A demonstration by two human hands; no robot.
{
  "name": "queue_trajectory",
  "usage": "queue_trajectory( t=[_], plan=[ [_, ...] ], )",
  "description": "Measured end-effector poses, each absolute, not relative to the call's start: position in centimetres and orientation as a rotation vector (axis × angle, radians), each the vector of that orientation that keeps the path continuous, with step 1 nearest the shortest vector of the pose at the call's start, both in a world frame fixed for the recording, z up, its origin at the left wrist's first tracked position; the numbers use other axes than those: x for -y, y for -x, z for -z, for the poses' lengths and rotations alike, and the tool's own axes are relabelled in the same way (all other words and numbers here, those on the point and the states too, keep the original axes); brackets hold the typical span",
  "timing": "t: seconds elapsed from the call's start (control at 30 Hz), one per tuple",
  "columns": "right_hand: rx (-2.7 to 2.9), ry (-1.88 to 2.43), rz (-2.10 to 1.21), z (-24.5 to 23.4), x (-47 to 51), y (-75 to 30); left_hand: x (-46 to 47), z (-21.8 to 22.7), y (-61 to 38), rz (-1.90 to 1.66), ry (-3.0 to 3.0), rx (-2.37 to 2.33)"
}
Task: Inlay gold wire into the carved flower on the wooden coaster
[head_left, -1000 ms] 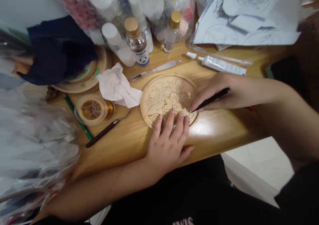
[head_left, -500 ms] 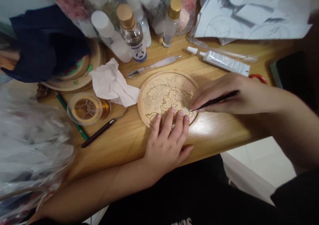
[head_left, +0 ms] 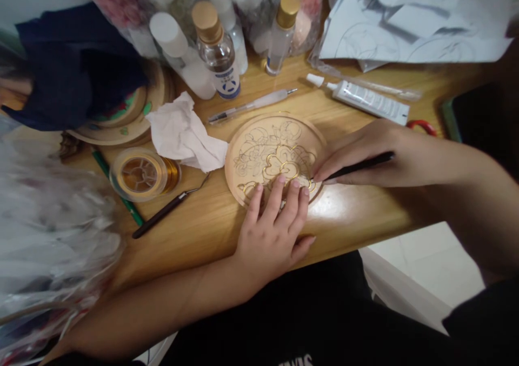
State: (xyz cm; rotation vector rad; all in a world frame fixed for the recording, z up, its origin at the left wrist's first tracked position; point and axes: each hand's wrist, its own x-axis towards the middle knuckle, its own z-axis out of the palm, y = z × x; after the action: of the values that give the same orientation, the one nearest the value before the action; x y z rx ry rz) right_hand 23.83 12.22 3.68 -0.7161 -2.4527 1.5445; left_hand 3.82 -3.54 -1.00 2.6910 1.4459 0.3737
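A round wooden plate (head_left: 237,155) lies on the table, with a pencil-like floral drawing on it. Gold wire (head_left: 279,161) follows some of the drawn lines on its lower and right part. My left hand (head_left: 273,228) rests flat, fingers spread, on the plate's near edge and covers part of the pattern. From the right, my right hand (head_left: 365,152) pinches slim black tweezers (head_left: 367,164), whose tip meets the wire at the plate's right side. The fingers partly hide that tip.
Left of the plate are a crumpled tissue (head_left: 178,131), a spool of gold wire (head_left: 140,175) and a dark-handled hooked tool (head_left: 164,212). Behind it lie a pen (head_left: 259,104) and a white tube (head_left: 371,101). Bottles (head_left: 221,58) stand farther back; a phone (head_left: 478,112) is at right.
The tweezers' rear end has tilted slightly as my right hand shifted a little. My left hand stays on the plate. The whole view has moved very slightly.
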Motion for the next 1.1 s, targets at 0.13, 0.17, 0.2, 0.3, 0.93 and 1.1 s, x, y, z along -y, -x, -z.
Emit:
queue_trajectory(
  t=[0.13,0.17,0.2,0.3,0.93,1.1],
  plan=[
    [2.421,0.781,-1.656,-3.41,-12.75,-23.72,3.52,0.98,-3.82,-0.379,-2.69,-1.446],
    [2.453,0.743,-1.636,-3.3,-12.83,-23.8,3.53,0.98,-3.81,-0.379,-2.688,-1.447],
    [2.482,0.693,-1.605,-3.19,-12.89,-23.9,3.53,0.98,-3.81,-0.379,-2.687,-1.45],
    [2.52,0.568,-1.494,-3.01,-12.87,-24.21,3.56,1.0,-3.82,-0.384,-2.687,-1.452],
    [2.536,0.652,-1.476,-3.47,-12.31,-23.95,3.4,0.81,-3.83,-0.369,-2.682,-1.439],
    [2.536,0.633,-1.479,-3.53,-12.46,-23.81,3.38,0.82,-3.85,-0.372,-2.683,-1.44]
  ],
)
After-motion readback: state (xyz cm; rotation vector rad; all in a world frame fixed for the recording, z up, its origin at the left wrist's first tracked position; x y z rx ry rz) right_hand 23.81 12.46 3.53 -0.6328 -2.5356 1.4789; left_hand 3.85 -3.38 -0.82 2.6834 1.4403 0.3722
